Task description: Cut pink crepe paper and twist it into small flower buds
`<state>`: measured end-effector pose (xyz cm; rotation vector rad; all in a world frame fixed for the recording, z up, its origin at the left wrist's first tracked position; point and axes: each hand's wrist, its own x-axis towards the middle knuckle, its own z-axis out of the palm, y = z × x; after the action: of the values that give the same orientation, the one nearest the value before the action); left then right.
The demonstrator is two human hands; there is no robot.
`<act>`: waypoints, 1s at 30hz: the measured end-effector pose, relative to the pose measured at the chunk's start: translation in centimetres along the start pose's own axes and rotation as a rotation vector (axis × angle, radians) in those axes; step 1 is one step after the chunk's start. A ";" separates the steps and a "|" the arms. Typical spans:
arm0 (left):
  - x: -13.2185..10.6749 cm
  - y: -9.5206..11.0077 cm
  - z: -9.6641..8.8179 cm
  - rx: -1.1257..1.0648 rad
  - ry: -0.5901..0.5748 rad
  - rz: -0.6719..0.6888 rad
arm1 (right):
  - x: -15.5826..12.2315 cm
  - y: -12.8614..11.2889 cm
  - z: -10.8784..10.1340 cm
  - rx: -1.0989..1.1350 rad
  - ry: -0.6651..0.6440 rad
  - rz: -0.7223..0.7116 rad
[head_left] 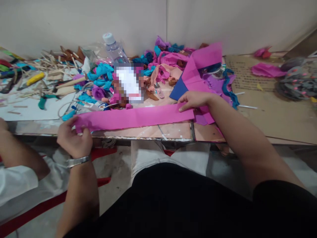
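A long pink crepe paper strip (pixel 133 118) stretches flat along the front of the table, between my two hands. My left hand (pixel 75 138), with a watch at the wrist, pinches the strip's left end. Near its right end my right hand (pixel 195 99) grips the upper edge between thumb and fingers. Behind the right hand lies a larger folded piece of pink crepe paper (pixel 206 61), over a dark blue sheet (pixel 178 88). Small pink thread snips (pixel 159 91) rest just beyond the strip.
Crumpled paper in several colours, a clear bottle (pixel 115 49) and a blurred-out white item (pixel 130 82) stand along the back. Wood sticks and green-handled pliers (pixel 43 100) lie left. Cardboard (pixel 277 119) covers the right. Another person's arm (pixel 22 155) is at the left edge.
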<state>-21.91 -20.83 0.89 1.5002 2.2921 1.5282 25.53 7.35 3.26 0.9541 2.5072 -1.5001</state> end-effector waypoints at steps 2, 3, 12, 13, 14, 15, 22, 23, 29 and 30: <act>0.2 -0.6 0.0 0.170 0.151 0.111 | 0.0 -0.5 0.2 -0.055 0.002 -0.005; 0.5 -0.9 0.0 0.193 0.144 0.173 | 0.0 -0.8 0.3 -0.083 -0.002 -0.014; 1.9 -0.6 0.2 0.324 0.096 0.238 | -0.2 -3.4 2.1 -0.220 -0.137 0.011; 1.9 -0.4 0.3 0.382 0.082 0.226 | -0.2 -3.5 2.2 -0.248 -0.134 0.006; 1.9 -0.3 0.5 0.423 0.061 0.213 | -0.3 -3.6 2.2 -0.279 -0.129 0.003; 1.8 -0.3 0.6 0.438 0.045 0.199 | -0.4 -3.6 2.2 -0.310 -0.122 -0.004; 1.6 -2.6 0.4 0.403 0.093 0.235 | -0.4 -3.3 2.3 -0.469 0.050 -0.056; 1.6 -2.8 0.3 0.389 0.104 0.239 | -0.5 -3.3 2.4 -0.488 0.074 -0.056; 0.0 0.5 1.7 0.369 0.258 0.390 | -0.8 -2.7 2.8 -0.433 0.069 -0.119; -0.8 2.0 2.7 0.348 0.266 0.422 | -0.7 -2.6 3.0 -0.413 0.082 -0.136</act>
<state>-18.77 -19.38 0.55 2.0982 2.6257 1.5524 23.99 3.73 3.98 0.8029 2.8281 -0.9201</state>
